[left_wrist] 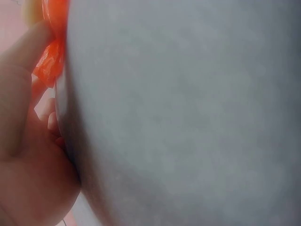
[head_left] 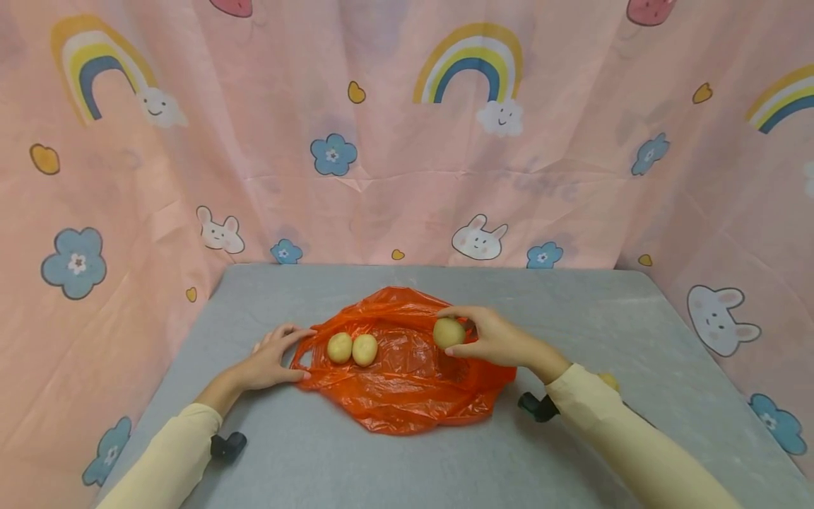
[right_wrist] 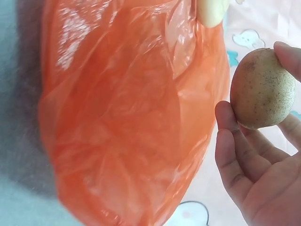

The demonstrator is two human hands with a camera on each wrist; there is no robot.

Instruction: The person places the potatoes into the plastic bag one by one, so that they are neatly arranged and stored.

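Potato (head_left: 449,333) is in the right grip (head_left: 492,339), pinched between thumb and fingertips, palm clear of it. Right wrist view agrees: fingertips on one side, another digit on the opposite side, brown speckled skin showing between.

From the head, held potato sits over the right part of the mouth of the orange plastic bag (head_left: 403,399). Can't tell how high it is above the film.

Left grip (head_left: 270,359) is at the bag's left end, by the handle loop. Thumb and forefinger spread well apart, tips touching the plastic on either side of the loop. Held potato is well apart from it, across the bag.

Two more potatoes lie in the bag, left side: left potato (head_left: 340,348) and its neighbour (head_left: 365,350), side by side, closer to the left grip than to the right.

Bag lies on the grey desk (head_left: 286,459), mouth spread, film crumpled. A yellowish thing (head_left: 608,382) shows past the right sleeve (head_left: 591,403), mostly hidden; can't tell what. Printed pink curtain (head_left: 394,148) behind the desk.
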